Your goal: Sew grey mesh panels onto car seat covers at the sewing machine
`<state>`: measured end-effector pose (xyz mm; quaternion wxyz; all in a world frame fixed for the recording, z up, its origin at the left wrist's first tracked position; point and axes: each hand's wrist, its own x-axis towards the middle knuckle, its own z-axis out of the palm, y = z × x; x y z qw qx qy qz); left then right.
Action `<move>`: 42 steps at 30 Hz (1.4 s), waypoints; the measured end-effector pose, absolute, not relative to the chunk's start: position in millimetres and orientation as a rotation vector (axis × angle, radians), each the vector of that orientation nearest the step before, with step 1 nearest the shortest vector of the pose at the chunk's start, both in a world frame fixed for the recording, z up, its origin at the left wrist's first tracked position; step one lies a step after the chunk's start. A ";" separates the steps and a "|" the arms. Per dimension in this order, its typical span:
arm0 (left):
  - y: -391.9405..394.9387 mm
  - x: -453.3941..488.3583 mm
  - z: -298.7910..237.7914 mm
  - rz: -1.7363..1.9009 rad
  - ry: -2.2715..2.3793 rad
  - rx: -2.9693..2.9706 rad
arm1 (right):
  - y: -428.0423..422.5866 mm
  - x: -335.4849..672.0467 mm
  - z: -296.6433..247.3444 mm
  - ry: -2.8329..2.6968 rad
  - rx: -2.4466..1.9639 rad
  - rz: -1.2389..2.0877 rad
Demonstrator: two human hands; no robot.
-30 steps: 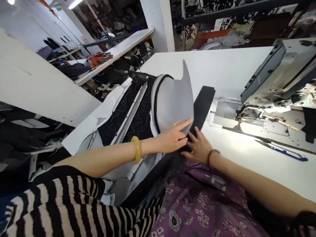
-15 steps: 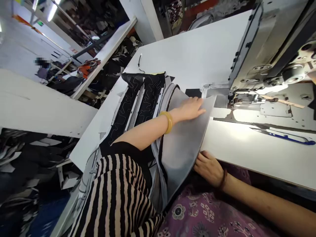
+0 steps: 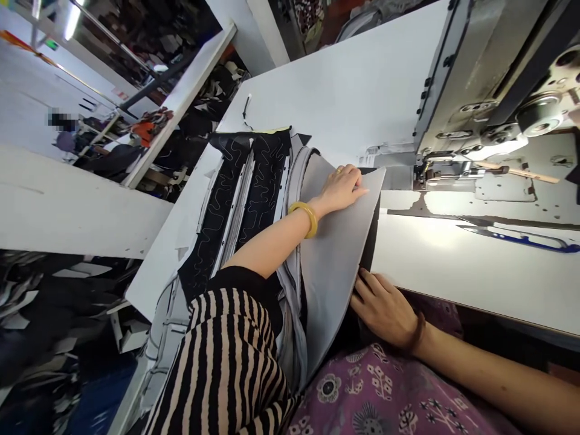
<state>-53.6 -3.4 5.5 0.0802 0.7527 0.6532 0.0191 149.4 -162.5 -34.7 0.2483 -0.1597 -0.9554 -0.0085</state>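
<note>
A grey fabric panel with a dark underside lies slanted across the table in front of me, its pointed corner close to the sewing machine. My left hand, wearing a yellow bangle, rests on the panel's upper part with its fingers bent and closed on the material. At the panel's right edge, my right hand has its fingers curled around the border, the fingertips partly hidden. Black pieces with pale wavy stitching lie to the left, next to folded grey edging.
The sewing machine stands on the right, its needle area lit. Blue-handled thread snips lie on the white table. Heaps of dark scraps fill the left side below a white ledge. A person is far off at upper left.
The fingers of my left hand have bent inward on the panel. The panel's right edge has shifted left and lifted, showing more of its dark underside. My view has shifted slightly.
</note>
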 end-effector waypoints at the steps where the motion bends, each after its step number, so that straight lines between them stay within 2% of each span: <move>1: -2.6 -54.2 3.9 0.068 1.945 2.251 | -163.4 150.0 -34.0 -2.588 -0.446 0.005; 7: 15.3 -49.0 -1.7 0.079 1.977 2.254 | -136.2 151.6 -35.7 -2.483 -0.472 0.314; 13: 12.7 -48.1 0.5 0.203 1.960 2.176 | -124.4 142.4 -35.2 -2.437 -0.604 -0.068; 16: 5.8 -50.8 1.8 0.319 1.933 2.091 | -126.8 132.3 -32.7 -2.378 -0.710 -0.140; 22: 2.2 -47.8 -1.7 0.487 1.877 2.030 | -124.1 122.6 -28.3 -2.393 -0.678 -0.151; 30: -2.0 -45.9 -6.3 0.370 1.839 2.130 | -128.4 134.5 -38.1 -2.325 -0.550 -0.002; 42: -5.2 -44.1 -11.6 0.413 1.867 2.105 | -128.3 135.2 -39.9 -2.338 -0.534 0.038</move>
